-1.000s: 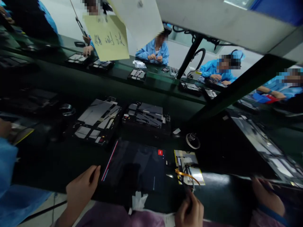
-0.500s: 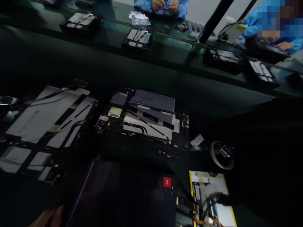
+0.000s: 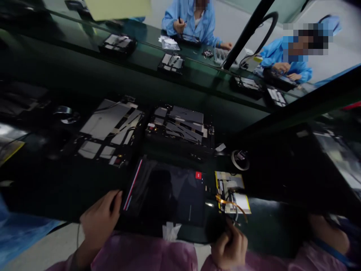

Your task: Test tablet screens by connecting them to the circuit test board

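Observation:
A dark tablet-like panel (image 3: 175,195) with a red sticker (image 3: 198,175) and a red-white strip along its left side lies flat in front of me. My left hand (image 3: 103,212) is closed beside its left edge, fingers curled; whether they touch the panel is unclear. To the right lies a battery pack (image 3: 238,181) with yellow edges, an orange ribbon cable (image 3: 231,204) crossing it. Just below the cable ends, my right hand (image 3: 231,244) is closed with thumb and fingers together. What it pinches, if anything, is too dark to make out.
Two opened devices with exposed innards, one left (image 3: 104,120) and one middle (image 3: 183,122), lie behind the panel. A tape roll (image 3: 240,160) stands near the battery. A raised shelf (image 3: 141,62) carries more opened units. Co-workers in blue sit beyond; another person's arm (image 3: 328,233) is at right.
My view has shifted, so the bench appears smaller and higher and both my hands now show. The co-worker opposite has moved their hands apart, one holding a dark pen-like tool.

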